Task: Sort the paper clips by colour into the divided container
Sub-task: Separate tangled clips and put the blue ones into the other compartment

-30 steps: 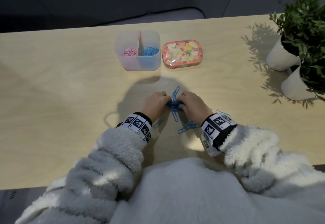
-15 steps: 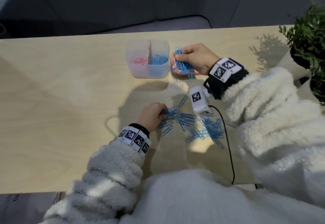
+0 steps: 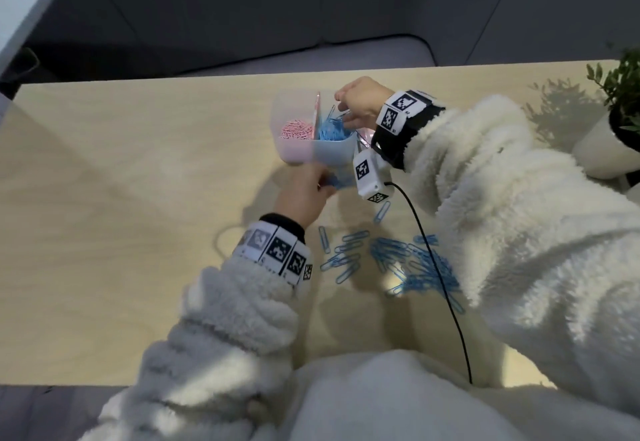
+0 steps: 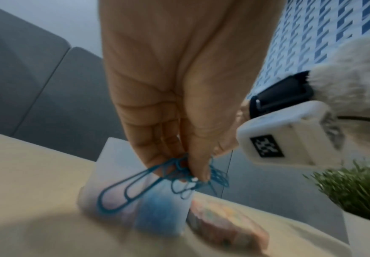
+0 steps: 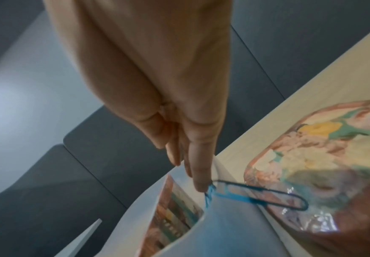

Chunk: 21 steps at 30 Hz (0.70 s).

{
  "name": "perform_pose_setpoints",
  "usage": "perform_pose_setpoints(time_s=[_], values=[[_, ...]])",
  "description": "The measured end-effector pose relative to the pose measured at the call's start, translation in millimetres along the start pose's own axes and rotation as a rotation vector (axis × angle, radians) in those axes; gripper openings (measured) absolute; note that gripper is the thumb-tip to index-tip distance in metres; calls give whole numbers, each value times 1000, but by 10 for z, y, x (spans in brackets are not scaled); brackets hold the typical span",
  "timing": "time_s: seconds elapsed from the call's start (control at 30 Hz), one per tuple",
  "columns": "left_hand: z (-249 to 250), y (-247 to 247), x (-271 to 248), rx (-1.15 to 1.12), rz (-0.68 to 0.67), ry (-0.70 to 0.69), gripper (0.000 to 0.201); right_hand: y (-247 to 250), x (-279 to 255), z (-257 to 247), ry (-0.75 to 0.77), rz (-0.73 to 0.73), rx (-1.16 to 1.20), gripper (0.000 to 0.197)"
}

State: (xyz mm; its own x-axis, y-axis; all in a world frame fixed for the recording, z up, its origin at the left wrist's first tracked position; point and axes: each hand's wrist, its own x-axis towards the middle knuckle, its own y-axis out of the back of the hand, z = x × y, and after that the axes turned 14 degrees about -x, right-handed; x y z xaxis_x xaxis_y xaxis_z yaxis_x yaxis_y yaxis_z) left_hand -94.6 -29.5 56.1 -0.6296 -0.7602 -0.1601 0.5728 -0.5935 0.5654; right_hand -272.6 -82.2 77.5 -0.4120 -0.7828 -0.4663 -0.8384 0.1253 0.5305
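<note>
The table bears the divided container, floral tin and loose blue clips.

A floral tin lies at right on the table. A potted plant stands at the right edge.

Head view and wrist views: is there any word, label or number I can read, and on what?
No readable words in any view.
Left wrist band: square code markers; tiny characters beside them, too small to read.
Right wrist band: the same.
Wrist camera box: code marker only.
Floral tin: pattern, no lettering visible.
Container divider: print too blurred.
</note>
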Motion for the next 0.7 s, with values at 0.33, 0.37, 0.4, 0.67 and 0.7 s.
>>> perform_pose_setpoints(time_s=[0.33,0.37,0.4,0.67,0.7], values=[[383,121,1041,106,169,189,23,313,-886,665,96,170,298,21],[382,105,1104,150,150,194,28,324,-980,830,83,177,264,22],[388,91,1147,185,128,198,32,337,-1070,1012,72,180,222,22],[258,68,855,121,176,-137,18,528,-1775,2285,-257,314,-596,13],[200,52,717,134,184,-215,16,517,-1862,2397,-305,290,-618,18]])
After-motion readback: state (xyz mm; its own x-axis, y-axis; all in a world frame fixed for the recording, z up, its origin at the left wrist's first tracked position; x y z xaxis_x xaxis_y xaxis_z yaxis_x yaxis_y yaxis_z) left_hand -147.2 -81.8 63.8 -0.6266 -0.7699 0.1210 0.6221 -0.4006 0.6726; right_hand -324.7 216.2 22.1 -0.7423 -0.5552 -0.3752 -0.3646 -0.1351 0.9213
